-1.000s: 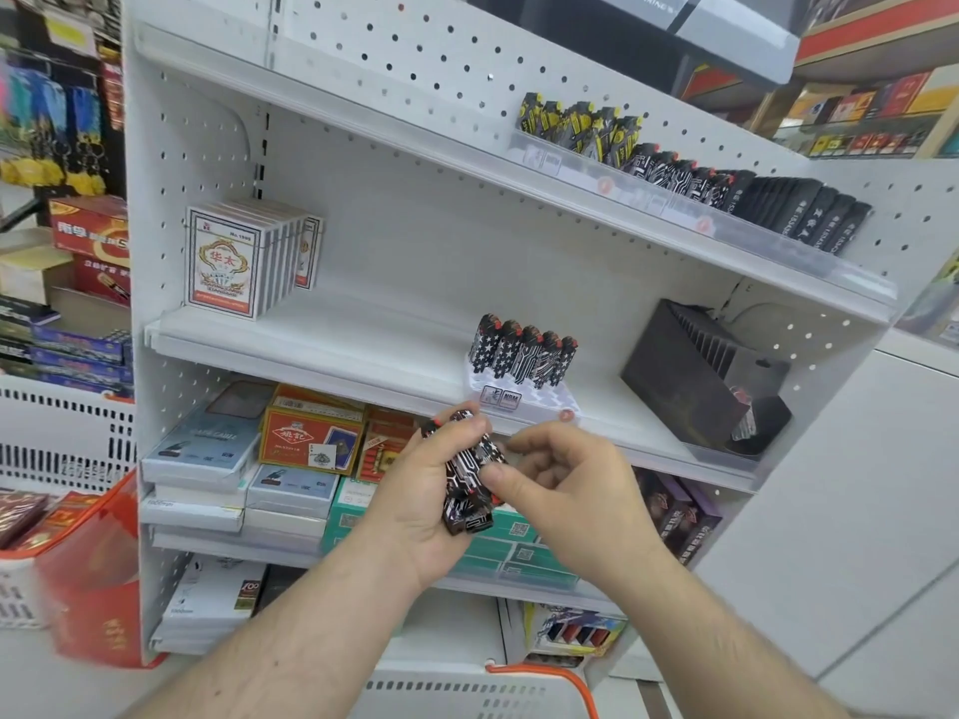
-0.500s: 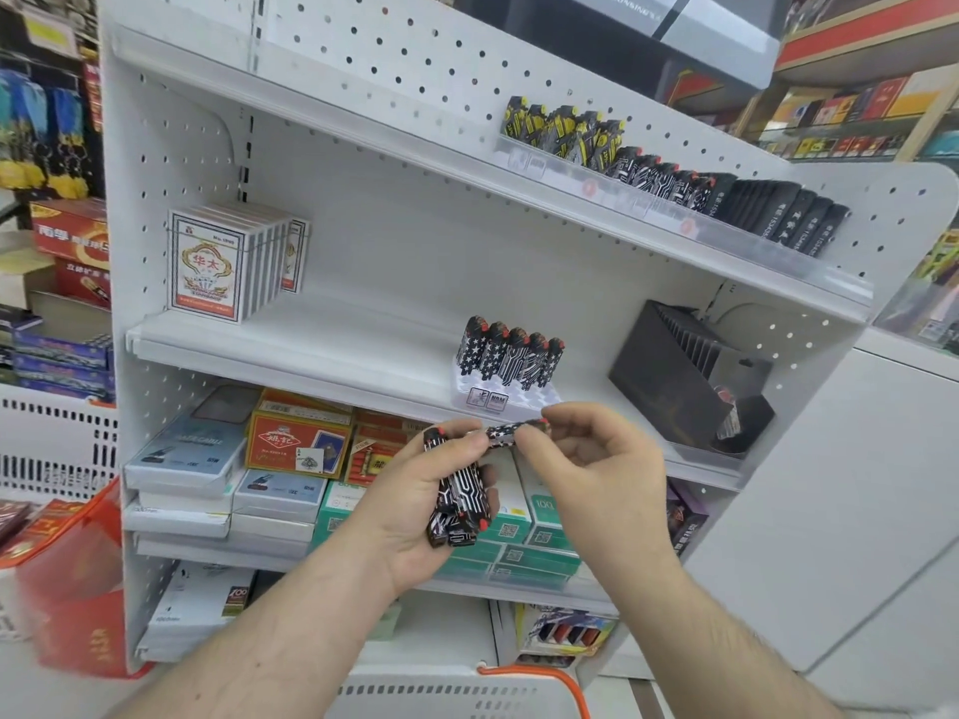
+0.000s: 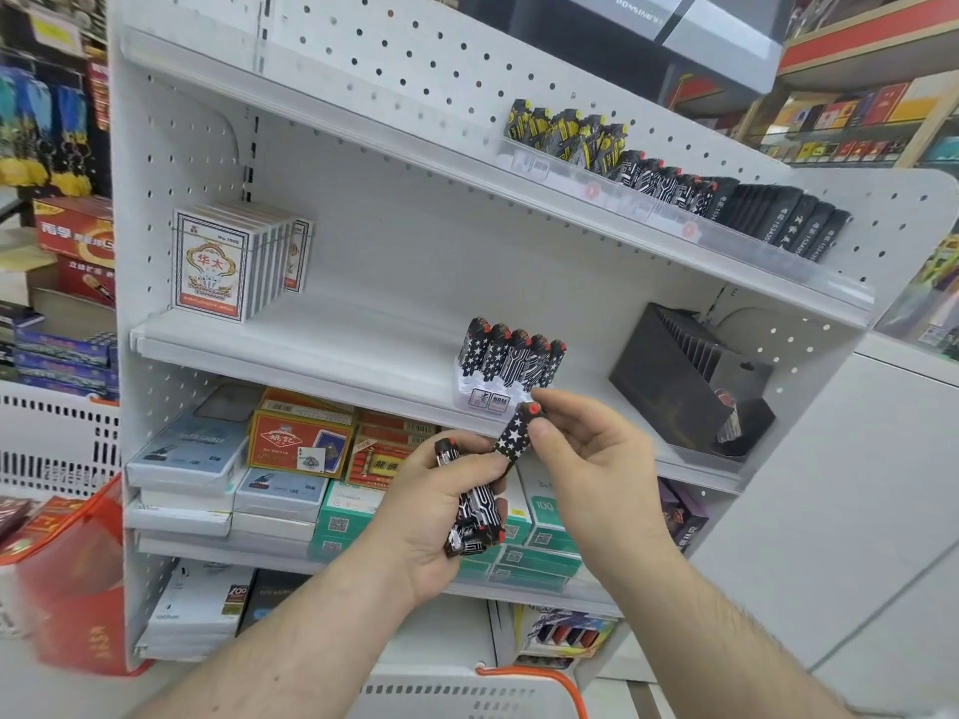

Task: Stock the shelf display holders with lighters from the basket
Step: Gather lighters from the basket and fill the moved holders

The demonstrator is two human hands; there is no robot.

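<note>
White shop shelving fills the view. Left hand (image 3: 436, 516) grips spare lighters (image 3: 475, 516); right hand (image 3: 586, 454) pinches one starred lighter (image 3: 514, 433) below the middle shelf's front-edge holder (image 3: 485, 399), needing an upright slotting next.

This is a small retail shop. White perforated metal shelving (image 3: 425, 80) carries boxed playing cards (image 3: 210, 264), rows of patterned lighters (image 3: 511, 355) and stacked cartons (image 3: 298, 443) for sale.
</note>
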